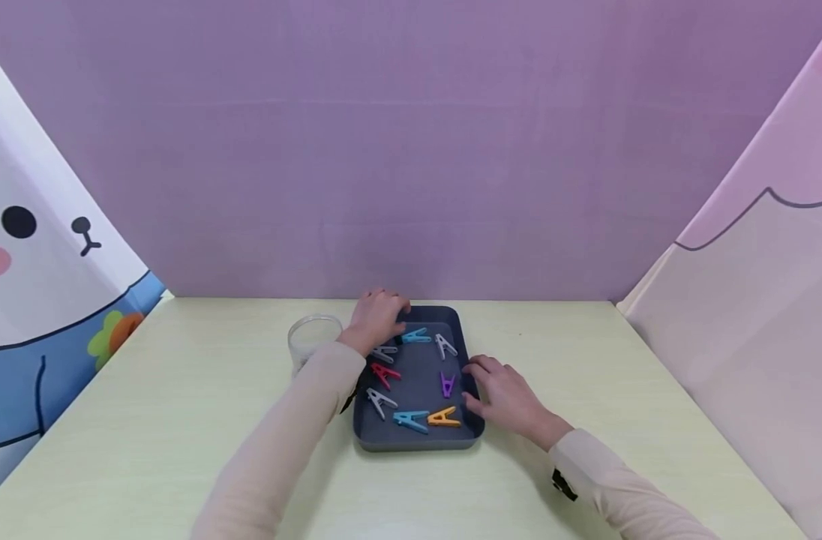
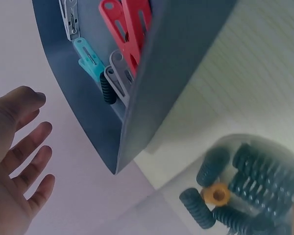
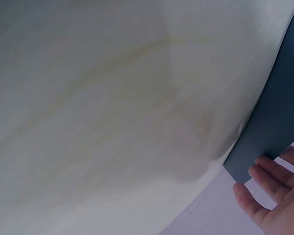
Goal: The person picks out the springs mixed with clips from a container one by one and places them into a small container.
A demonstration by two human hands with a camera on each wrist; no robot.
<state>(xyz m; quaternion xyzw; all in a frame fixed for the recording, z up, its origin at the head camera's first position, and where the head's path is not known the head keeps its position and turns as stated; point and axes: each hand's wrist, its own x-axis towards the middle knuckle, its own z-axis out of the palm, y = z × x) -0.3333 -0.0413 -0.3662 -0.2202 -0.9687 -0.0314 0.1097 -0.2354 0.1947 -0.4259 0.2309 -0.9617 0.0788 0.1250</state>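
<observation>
A dark grey tray (image 1: 419, 391) holds several plastic clothespins, among them a purple one (image 1: 448, 385), an orange one (image 1: 444, 418) and a red one (image 1: 385, 374). My left hand (image 1: 377, 319) hovers over the tray's far left corner, its fingers loosely spread and holding nothing. Below it, a dark coiled cylinder (image 2: 108, 89) lies between a turquoise clothespin (image 2: 90, 58) and a grey clothespin (image 2: 119, 77). On the right, my right hand (image 1: 508, 394) touches the tray's side with relaxed fingertips (image 3: 264, 164).
Left of the tray stands a clear round container (image 1: 315, 330), partly hidden by my left forearm. Inside it are several dark coiled cylinders (image 2: 213, 166) and an orange ring (image 2: 217, 194). A purple cloth (image 1: 411, 187) hangs behind the pale table (image 1: 620, 375).
</observation>
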